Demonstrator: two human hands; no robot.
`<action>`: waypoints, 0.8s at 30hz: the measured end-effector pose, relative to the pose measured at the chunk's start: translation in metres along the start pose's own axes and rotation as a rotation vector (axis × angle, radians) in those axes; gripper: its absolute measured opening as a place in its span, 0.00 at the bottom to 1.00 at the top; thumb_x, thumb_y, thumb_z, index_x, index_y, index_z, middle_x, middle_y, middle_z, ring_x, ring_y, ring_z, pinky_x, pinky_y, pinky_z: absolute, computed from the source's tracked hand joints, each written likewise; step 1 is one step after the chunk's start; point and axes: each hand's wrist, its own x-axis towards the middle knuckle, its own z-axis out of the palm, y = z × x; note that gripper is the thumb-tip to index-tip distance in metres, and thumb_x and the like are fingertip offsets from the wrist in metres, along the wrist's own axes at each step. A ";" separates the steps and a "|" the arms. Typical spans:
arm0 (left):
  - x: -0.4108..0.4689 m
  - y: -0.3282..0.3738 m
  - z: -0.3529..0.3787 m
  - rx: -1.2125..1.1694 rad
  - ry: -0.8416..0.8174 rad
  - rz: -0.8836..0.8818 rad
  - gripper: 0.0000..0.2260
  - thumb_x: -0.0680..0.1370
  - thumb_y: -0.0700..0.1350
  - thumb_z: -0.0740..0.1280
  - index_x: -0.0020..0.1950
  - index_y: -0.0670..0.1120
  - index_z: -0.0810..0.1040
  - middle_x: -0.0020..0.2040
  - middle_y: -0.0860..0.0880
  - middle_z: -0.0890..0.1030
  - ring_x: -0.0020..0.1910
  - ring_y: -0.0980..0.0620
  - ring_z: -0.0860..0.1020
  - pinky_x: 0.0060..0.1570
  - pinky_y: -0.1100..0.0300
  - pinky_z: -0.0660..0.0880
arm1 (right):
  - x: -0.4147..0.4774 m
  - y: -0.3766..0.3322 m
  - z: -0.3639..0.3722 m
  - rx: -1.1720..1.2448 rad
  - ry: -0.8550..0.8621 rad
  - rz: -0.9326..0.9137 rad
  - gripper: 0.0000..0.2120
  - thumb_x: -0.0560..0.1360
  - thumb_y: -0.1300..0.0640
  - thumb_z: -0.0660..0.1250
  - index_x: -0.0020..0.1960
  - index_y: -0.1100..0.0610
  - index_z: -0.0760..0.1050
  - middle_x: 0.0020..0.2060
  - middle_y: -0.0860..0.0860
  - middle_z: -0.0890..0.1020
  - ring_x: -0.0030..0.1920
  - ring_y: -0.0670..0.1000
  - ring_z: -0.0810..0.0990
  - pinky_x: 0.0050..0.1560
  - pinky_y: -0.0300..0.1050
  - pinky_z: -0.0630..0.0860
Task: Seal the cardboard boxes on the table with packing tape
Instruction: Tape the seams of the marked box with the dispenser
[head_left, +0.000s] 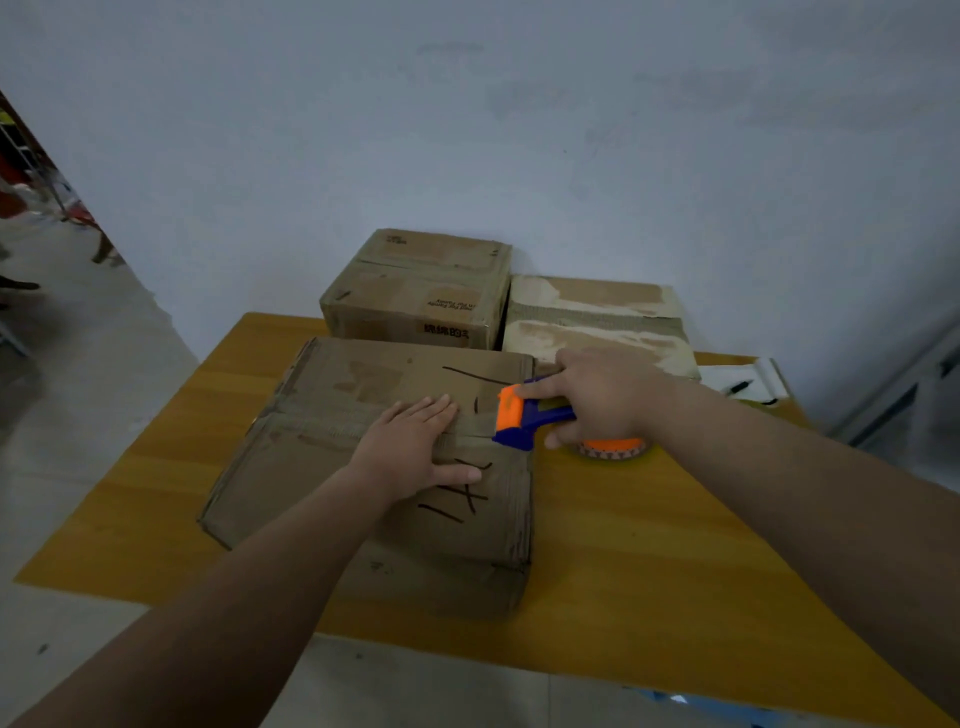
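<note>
Cardboard box (374, 467) lies under our flat, spread left hand (410, 452). Our right hand (602, 395) grips the orange-and-blue tape dispenser (524, 418) at its right edge.

Three cardboard boxes: one large flat box (322, 467) at the middle of the desk (649, 545), one taller box (415, 291) at the far edge, and one pale box (597, 322) just beside it, toward the far right corner.
One tape dispenser (519, 421), blue and orange, at the large flat box's right edge.
Two hands: one left hand (410, 452), one right hand (602, 400).
One pile of white paper (722, 371) at the far right corner.
One black pen (738, 387) on it.
</note>
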 end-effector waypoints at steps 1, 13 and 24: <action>0.000 0.000 -0.001 0.002 -0.001 -0.004 0.46 0.67 0.76 0.52 0.77 0.52 0.49 0.78 0.54 0.51 0.75 0.56 0.49 0.72 0.56 0.43 | -0.003 0.005 0.000 -0.009 0.004 -0.001 0.34 0.71 0.32 0.62 0.74 0.36 0.56 0.46 0.49 0.63 0.44 0.49 0.65 0.40 0.44 0.62; -0.002 0.072 0.012 -0.008 -0.031 -0.066 0.53 0.62 0.80 0.36 0.76 0.44 0.36 0.77 0.45 0.37 0.75 0.49 0.38 0.70 0.54 0.37 | -0.014 0.020 0.026 -0.020 0.022 0.024 0.29 0.75 0.37 0.62 0.73 0.36 0.58 0.43 0.48 0.64 0.42 0.49 0.66 0.39 0.44 0.61; 0.006 0.099 0.019 -0.056 0.014 -0.189 0.38 0.76 0.62 0.51 0.77 0.44 0.38 0.77 0.44 0.39 0.76 0.49 0.40 0.72 0.53 0.40 | -0.027 0.032 0.037 0.033 0.056 -0.032 0.33 0.72 0.32 0.61 0.74 0.35 0.54 0.46 0.49 0.65 0.44 0.49 0.65 0.40 0.44 0.63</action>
